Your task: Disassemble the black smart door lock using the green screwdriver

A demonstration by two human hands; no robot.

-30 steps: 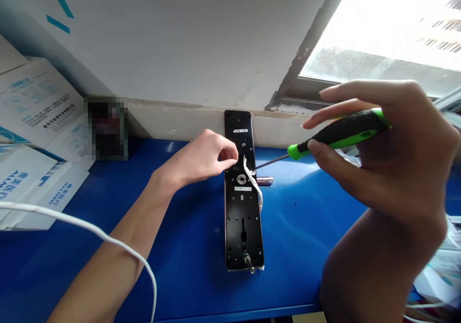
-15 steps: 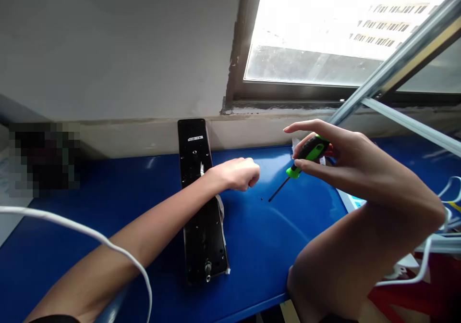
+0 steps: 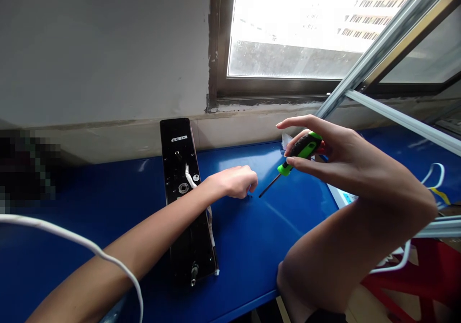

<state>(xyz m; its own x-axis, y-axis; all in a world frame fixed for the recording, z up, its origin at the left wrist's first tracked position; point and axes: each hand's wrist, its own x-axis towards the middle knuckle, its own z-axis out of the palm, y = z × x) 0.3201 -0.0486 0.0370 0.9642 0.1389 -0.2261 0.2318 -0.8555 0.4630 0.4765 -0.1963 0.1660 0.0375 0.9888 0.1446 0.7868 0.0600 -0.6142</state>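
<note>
My right hand (image 3: 334, 155) grips a screwdriver (image 3: 306, 145) with a black and green handle, its index finger raised off the handle. The thin shaft slants down to the left, its tip close to the blue tabletop. Left of that tip, my left hand (image 3: 237, 181) is low over the table with curled fingers. A tiny dark piece (image 3: 250, 196) shows at its fingertips; whether they hold it I cannot tell. Under my left forearm lies a long black door-lock-like panel (image 3: 180, 169) with a white label, a white cable and a metal post. The forearm hides its middle.
A white cord (image 3: 72, 236) crosses in front of my left forearm. Metal framing (image 3: 403, 116) slants at the right, below a window (image 3: 288, 63). A red stool (image 3: 425, 279) stands at the lower right. The wall (image 3: 108, 49) rises behind the blue table (image 3: 234, 260).
The view has swung slightly right, so things appear farther left. My left hand has come down toward the tiny dark piece, its fingers curling to the table. My right hand still holds the screwdriver.
</note>
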